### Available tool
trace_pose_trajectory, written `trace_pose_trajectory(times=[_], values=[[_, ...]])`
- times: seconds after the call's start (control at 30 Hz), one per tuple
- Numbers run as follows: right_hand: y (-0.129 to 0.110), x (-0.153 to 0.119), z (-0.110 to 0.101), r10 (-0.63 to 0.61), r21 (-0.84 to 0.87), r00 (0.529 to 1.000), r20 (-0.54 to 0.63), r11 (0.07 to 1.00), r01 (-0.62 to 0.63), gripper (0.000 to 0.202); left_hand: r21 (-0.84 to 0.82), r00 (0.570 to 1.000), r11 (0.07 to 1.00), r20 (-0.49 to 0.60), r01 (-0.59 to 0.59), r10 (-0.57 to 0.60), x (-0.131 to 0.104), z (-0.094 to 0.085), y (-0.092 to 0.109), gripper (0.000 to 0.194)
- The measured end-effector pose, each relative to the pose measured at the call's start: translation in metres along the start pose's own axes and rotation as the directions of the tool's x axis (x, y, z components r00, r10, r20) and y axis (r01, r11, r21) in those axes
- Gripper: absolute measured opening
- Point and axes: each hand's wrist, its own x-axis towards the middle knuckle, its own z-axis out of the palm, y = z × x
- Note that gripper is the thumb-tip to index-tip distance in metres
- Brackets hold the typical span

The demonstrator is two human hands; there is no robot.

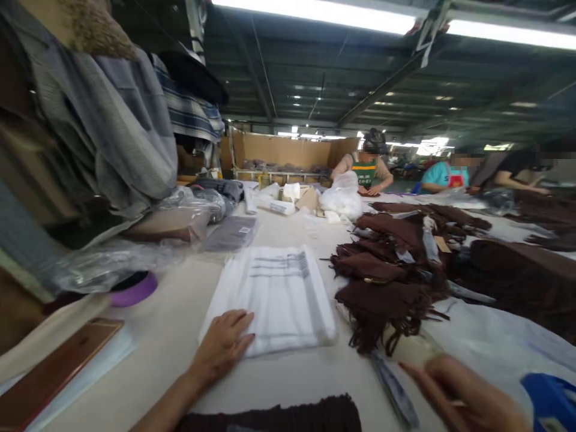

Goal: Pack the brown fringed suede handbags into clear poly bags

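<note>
The left hand [227, 339] rests open, gripping nothing, on the white cloth [279, 306] lying on the worktop [171, 324]; light, even pressure avoids creases; the right hand [468, 384] is half-curled, its hold unclear

Phone [58, 369] bot. L, purple roll [135, 291] nr; grey cloth [130, 120] top L; ppl [365, 171] bkgd.

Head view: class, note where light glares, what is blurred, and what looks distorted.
In the head view, tube lights glare white up top; there, the right hand smears, the left hand less; there, the phone looks stretched.
</note>
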Motion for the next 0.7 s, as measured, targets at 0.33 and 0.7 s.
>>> trace_pose_trajectory(times=[0.33, 0.7], values=[[-0.08, 0.059, 0.169, -0.439, 0.046, 0.803, 0.402, 0.886, 0.461, 0.03, 0.007, 0.999, 1.0, -0.047, 0.017, -0.016, 0.002, 0.005, 0.006, 0.027], [-0.09, 0.105, 0.173, -0.095, 0.013, 0.83, 0.55, 0.994, 0.105, 0.007, 0.019, 1.0, 1.0, -0.008, 0.019, -0.018, 0.014, -0.005, 0.02, 0.035]])
